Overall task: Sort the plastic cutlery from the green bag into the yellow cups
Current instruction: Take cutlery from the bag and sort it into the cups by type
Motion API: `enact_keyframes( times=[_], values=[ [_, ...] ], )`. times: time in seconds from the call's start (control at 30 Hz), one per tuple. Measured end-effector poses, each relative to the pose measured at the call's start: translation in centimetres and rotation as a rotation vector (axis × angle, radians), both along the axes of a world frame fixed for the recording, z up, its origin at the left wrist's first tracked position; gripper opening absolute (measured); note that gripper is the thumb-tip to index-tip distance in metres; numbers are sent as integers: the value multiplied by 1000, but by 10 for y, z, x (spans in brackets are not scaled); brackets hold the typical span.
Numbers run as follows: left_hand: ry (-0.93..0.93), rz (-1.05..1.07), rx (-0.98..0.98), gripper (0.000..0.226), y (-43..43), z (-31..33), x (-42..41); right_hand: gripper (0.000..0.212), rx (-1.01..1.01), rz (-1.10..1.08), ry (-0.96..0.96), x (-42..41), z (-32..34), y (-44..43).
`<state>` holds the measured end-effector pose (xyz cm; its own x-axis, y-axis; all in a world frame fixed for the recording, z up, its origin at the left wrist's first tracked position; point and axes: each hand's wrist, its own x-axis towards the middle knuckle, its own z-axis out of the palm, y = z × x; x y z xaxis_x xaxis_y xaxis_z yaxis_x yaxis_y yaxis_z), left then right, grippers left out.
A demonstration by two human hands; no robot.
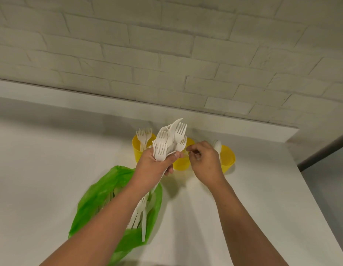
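Note:
My left hand (154, 167) grips a bunch of white plastic cutlery (169, 140), mostly forks with a knife tip sticking up, above the cups. My right hand (204, 162) hovers just right of the bunch with fingers curled, thumb and fingertips close together; I see nothing held in it. Three yellow cups stand in a row: the left cup (138, 148) holds forks, the middle cup (181, 164) is partly hidden behind my hands, the right cup (227, 158) holds a spoon (217, 145). The green bag (98, 196) lies on the table under my left forearm with more cutlery (143, 214) in it.
A white table (51, 160) runs to a white brick wall (166, 54) behind the cups. The table's right edge (318, 198) drops off to a grey floor, with a dark bar at the far right.

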<state>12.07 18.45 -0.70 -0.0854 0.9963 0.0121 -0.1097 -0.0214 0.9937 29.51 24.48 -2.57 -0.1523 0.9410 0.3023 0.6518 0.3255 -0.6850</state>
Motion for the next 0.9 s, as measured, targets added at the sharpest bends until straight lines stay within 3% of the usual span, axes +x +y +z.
enact_keyframes(
  times=[0.17,0.27,0.43,0.57,0.77,0.83,0.9],
  values=[
    [6,0,-3,15,-2,0,-8,9,9,-14,-73,-4,-13,0],
    [11,7,-16,16,-1,-1,-12,15,-49,9,-142,-5,-15,5],
    [21,-2,-8,18,1,3,-12,28,45,-81,-158,-6,-3,26],
    [31,-22,1,19,2,9,-9,30,-74,-101,-148,-14,4,47],
    [30,-41,-7,17,1,14,-7,34,-156,-159,203,-28,26,36],
    [13,-62,-10,16,0,16,-9,37,-262,-159,449,-32,36,22],
    [-3,-114,-22,17,0,17,-9,46,-407,-16,652,-34,47,4]
  ],
)
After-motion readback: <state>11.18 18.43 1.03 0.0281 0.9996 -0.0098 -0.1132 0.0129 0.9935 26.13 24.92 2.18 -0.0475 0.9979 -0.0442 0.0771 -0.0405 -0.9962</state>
